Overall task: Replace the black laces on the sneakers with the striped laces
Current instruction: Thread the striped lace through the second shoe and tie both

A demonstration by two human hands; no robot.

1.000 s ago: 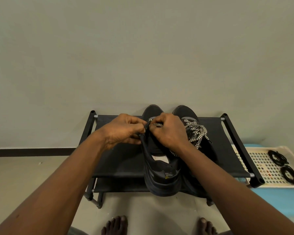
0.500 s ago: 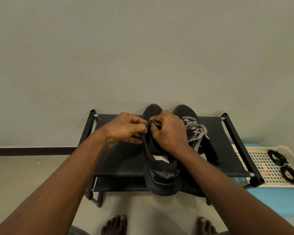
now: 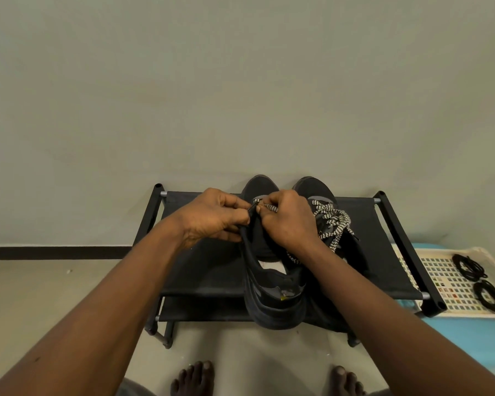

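Two black sneakers stand side by side on a black shoe rack (image 3: 200, 270), heels toward me. The right sneaker (image 3: 317, 190) carries a black-and-white striped lace (image 3: 333, 221) in its eyelets. Over the left sneaker (image 3: 272, 295), my left hand (image 3: 212, 217) pinches the edge of its upper near the eyelets. My right hand (image 3: 290, 221) pinches a striped lace (image 3: 269, 207) at that same spot, fingers curled over the tongue. Two coiled black laces (image 3: 469, 267) lie in a tray at the right.
The white perforated tray (image 3: 440, 284) sits on a blue surface (image 3: 455, 338) right of the rack. A grey wall stands behind the rack. My bare feet (image 3: 193, 378) are on the floor in front of it.
The left sneaker's heel has tipped slightly up and toward me. Both hands stay at its upper eyelets, shifting a little as they work the striped lace.
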